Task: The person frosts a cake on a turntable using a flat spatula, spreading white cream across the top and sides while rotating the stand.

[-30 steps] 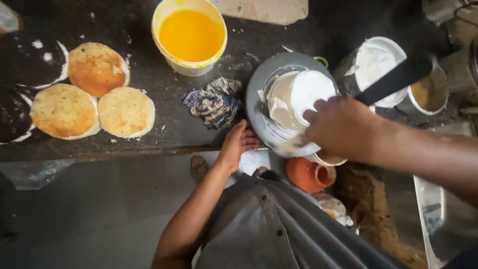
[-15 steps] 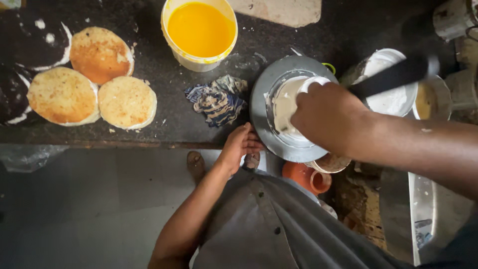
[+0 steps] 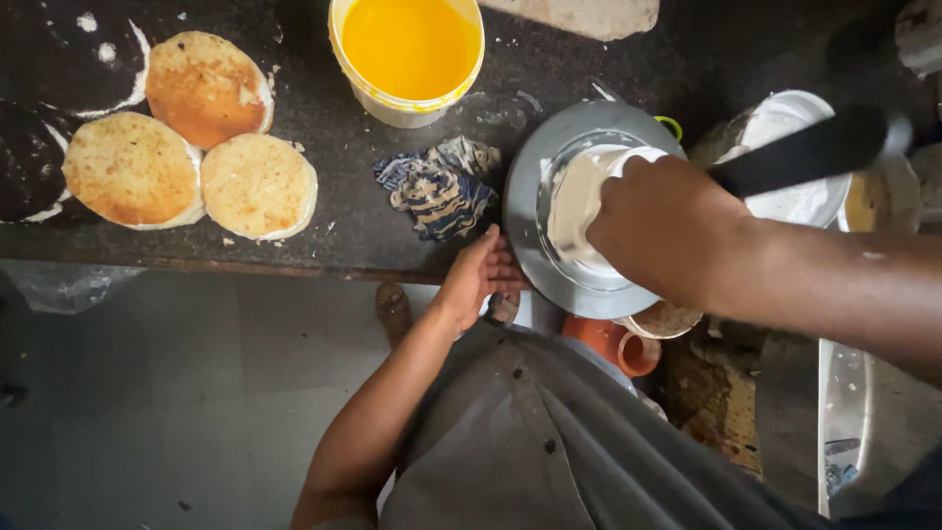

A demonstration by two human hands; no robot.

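The right hand (image 3: 667,226) has moved in from the edge of the round grey metal plate (image 3: 535,211) and now sits squarely over the white batter-coated cup (image 3: 579,201) at its middle, fingers curled down around a black-handled ladle (image 3: 800,152) whose handle slants up and away to the right; a moment ago the hand hovered lower, near the plate's rim. That shift suggests to me that batter is being scooped or scraped from the cup, though the ladle's bowl is hidden beneath the knuckles. The grip is pressed together on the handle, and the cup lies directly under and just left of it, touching or nearly so. The left hand (image 3: 481,275) has stayed put, palm flat on the front edge of the dark stone worktop (image 3: 343,186), fingers spread and touching the plate's near rim, steadying it and holding nothing. Just beside that hand lies a crumpled blue-and-white patterned cloth (image 3: 437,186). Behind it stands a yellow plastic bucket of orange-yellow liquid (image 3: 407,49). Well to the left, three round golden-brown flatbreads (image 3: 186,137) lie close together, edges touching. Beyond the right hand a white batter-filled pot (image 3: 795,162) sits partly behind the ladle handle. Below the worktop's edge a small orange clay cup (image 3: 618,344) stands on the floor.
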